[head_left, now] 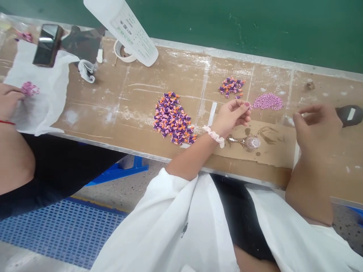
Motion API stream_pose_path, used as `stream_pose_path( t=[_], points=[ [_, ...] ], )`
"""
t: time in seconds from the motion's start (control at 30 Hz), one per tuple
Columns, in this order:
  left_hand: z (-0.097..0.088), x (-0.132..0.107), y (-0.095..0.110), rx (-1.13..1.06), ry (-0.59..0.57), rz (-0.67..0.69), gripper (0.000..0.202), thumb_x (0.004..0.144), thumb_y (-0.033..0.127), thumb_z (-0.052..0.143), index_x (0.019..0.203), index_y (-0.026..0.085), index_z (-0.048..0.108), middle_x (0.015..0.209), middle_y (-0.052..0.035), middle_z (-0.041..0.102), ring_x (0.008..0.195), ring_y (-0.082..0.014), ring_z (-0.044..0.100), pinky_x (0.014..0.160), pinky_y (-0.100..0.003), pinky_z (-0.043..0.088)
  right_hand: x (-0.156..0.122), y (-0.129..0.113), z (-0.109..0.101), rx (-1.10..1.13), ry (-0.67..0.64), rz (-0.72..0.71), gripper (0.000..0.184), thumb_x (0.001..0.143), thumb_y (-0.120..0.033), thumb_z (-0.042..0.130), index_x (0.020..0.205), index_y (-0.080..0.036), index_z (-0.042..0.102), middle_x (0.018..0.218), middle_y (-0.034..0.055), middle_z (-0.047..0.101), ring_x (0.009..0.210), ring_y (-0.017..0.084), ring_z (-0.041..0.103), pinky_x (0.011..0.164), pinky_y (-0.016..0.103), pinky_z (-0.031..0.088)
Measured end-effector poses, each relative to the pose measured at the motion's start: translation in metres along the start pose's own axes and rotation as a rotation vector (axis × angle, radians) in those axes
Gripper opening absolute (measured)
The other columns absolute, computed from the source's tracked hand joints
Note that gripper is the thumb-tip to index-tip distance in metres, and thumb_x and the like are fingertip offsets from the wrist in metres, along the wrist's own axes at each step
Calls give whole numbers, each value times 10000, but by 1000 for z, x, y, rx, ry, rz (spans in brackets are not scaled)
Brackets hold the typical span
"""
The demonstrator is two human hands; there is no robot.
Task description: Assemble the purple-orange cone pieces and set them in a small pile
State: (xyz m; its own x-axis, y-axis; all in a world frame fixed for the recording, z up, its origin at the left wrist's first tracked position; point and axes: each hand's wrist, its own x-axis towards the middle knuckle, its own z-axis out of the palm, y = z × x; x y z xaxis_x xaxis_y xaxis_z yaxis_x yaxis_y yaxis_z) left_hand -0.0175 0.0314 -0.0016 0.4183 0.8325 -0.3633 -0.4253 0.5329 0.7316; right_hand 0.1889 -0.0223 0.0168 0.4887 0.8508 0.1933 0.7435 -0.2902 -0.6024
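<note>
My left hand [236, 113], with a pale pink scrunchie on its wrist, is in a pinch beside a pile of small pink pieces [268, 102]. What its fingertips hold is too small to name. To the right, my right hand [319, 126] hovers above the board, slightly blurred, its thumb and curled forefinger close together; whatever may be between them does not show. Below my left hand lies a shiny clear puddle [251, 142] with a whitish round patch. Small purple and orange figures form a large pile [172, 119] to the left and a smaller group [231, 87] beyond my left hand.
A large white bottle [133, 36] leans in beside a tape roll [124, 52]. At the far left another person's hand [10, 100] touches pink pieces on white paper [53, 105], near a dark phone-like object [48, 45]. A dark round object [350, 115] lies far right.
</note>
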Motion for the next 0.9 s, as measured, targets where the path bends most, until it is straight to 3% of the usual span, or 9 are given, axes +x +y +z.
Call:
stream_pose_path(
  t=[0.07,0.2,0.3,0.43,0.57,0.67,0.77,0.83,0.9],
  points=[
    [0,-1,1,-2,-1,2,118,890,182,573,792,138,523,626,56,588,502,-25,570,487,-156,448,-8,-8,7,477,54,-107,165,711,-280,706,784,-252,561,777,-3,604,691,160,554,648,331,419],
    [-1,-1,3,-11,-15,0,119,894,175,564,792,134,519,622,53,585,499,-29,564,476,-160,447,-17,-19,17,1105,-201,-31,248,651,-241,776,761,-280,557,737,-50,567,594,115,501,495,270,347],
    [-1,-2,2,-11,-26,4,121,890,177,569,788,134,520,626,51,585,506,-32,565,472,-161,448,-14,-18,16,1274,-343,93,241,648,-233,783,764,-290,580,740,-54,515,658,103,497,532,250,382],
    [-1,-2,1,-11,-37,5,119,884,185,579,792,135,523,629,51,582,513,-33,566,475,-159,451,-11,-14,12,1390,-422,165,194,671,-230,753,753,-307,595,749,-37,481,672,108,445,550,249,394],
    [0,-3,2,-5,-34,-2,109,890,175,568,802,132,521,634,50,581,516,-34,566,474,-163,453,-13,-15,8,1391,-472,153,140,701,-272,708,758,-351,606,793,-13,483,694,141,423,557,273,369],
    [0,-2,2,-2,-29,-7,107,890,178,569,806,131,521,636,48,582,517,-37,568,476,-167,455,-14,-16,3,1170,-464,103,132,732,-464,643,848,-413,607,950,13,536,785,191,459,609,322,376],
    [-1,-2,1,10,-26,-16,111,888,186,574,806,134,521,638,49,582,520,-37,568,485,-167,455,-12,-15,-2,875,-517,41,609,718,-836,281,1113,-448,533,1200,67,515,938,281,495,664,404,395],
    [-1,-2,0,17,-23,-19,114,887,192,578,805,137,521,640,51,582,522,-34,567,493,-166,453,-11,-14,-3,747,-544,7,857,658,-881,3,1253,-438,434,1291,91,469,981,310,497,680,430,395],
    [-1,-2,0,20,-20,-19,119,884,199,586,805,139,520,641,53,582,523,-31,565,500,-163,449,-9,-13,-4,688,-535,-10,861,669,-834,-70,1298,-447,372,1280,96,463,932,301,493,671,425,377]
  ],
)
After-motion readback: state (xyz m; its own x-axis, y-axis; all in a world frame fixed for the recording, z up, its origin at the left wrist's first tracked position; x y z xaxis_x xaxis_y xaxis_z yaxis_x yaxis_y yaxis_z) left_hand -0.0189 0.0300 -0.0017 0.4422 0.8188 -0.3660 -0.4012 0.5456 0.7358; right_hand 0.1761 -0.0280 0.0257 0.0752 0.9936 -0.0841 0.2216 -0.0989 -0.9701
